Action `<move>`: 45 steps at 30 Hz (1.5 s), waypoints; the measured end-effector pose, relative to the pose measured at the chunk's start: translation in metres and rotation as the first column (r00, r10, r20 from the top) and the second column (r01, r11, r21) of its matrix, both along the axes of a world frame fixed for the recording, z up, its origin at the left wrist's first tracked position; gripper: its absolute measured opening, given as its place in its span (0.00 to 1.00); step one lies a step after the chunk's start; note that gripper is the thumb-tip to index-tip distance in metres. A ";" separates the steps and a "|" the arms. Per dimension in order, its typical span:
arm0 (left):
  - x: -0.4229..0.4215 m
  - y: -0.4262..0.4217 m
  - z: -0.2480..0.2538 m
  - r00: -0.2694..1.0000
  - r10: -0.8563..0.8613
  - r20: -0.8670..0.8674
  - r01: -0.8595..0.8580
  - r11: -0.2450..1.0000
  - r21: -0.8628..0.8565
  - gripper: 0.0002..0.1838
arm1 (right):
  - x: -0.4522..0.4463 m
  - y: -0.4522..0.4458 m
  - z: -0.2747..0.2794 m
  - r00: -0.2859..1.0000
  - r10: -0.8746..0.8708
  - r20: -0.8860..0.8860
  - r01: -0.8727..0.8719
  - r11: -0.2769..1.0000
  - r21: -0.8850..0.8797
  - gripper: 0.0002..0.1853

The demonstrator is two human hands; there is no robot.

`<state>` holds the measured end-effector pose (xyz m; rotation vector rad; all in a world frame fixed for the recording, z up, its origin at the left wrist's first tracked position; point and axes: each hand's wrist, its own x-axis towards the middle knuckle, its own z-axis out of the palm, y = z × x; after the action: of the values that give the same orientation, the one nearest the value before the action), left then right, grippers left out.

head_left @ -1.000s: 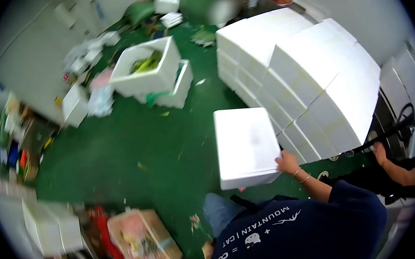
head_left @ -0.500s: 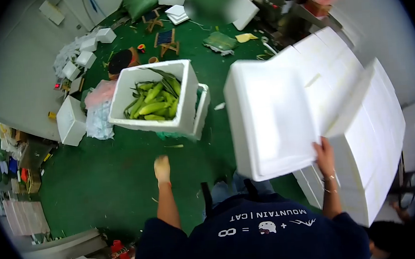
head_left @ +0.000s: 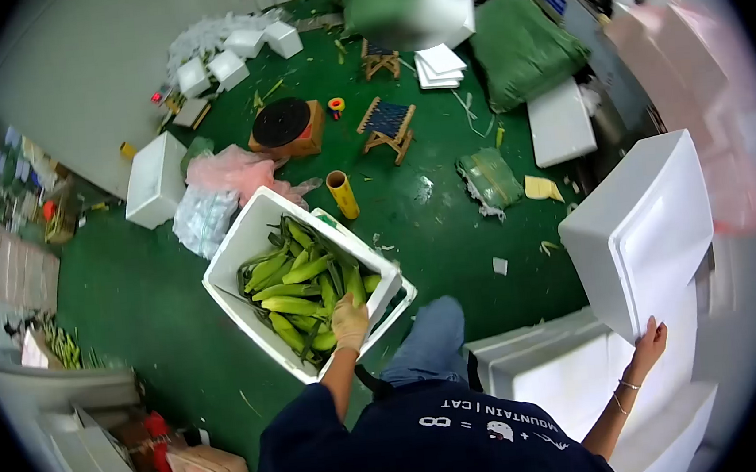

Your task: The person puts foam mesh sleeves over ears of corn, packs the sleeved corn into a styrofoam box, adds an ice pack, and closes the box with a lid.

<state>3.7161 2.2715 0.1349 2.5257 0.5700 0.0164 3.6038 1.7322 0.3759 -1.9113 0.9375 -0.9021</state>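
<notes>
Foam box is holding green corn; left hand is sitting at near side, grip unclear; right hand is gripping tilted white box.

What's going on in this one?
A person stands over a white foam box of green-husked corn. Their gloved left hand is at the corn by the box's near side; whether it grips an ear is unclear. Their right hand holds another foam box, tilted, by its edge. More white boxes are nearby at that side.
</notes>
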 end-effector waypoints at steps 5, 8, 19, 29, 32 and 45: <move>0.098 -0.037 0.037 0.987 0.126 0.098 -0.115 0.988 -0.103 0.15 | 0.233 -0.018 -0.032 0.987 0.163 -0.010 -0.162 0.985 0.059 0.13; 0.201 -0.080 -0.008 0.997 0.020 0.076 -0.006 0.984 -0.179 0.13 | 0.356 -0.026 -0.082 0.927 0.374 0.019 -0.370 0.910 0.187 0.11; 0.568 -0.105 0.036 0.988 -0.036 -0.150 -0.043 0.870 -0.491 0.17 | 0.718 -0.088 -0.120 0.750 0.549 -0.369 -0.446 0.831 0.332 0.12; 0.818 -0.105 0.002 0.921 0.251 -0.297 -0.338 0.895 -0.291 0.15 | 1.136 -0.033 -0.199 0.571 0.724 -0.387 -0.616 0.689 0.381 0.16; 0.891 -0.105 0.017 0.756 0.306 -0.579 -0.511 0.829 -0.228 0.18 | 1.269 -0.031 -0.204 0.531 0.760 -0.375 -0.755 0.625 0.198 0.17; 0.837 -0.071 -0.116 0.698 0.054 -0.714 -0.423 0.836 -0.350 0.10 | 1.485 0.181 -0.147 0.366 0.910 -0.196 -0.739 0.412 0.534 0.10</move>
<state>4.5536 2.2003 0.0193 1.8620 1.0497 -0.8944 5.0889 1.9132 0.2292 -1.9147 0.1710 0.3875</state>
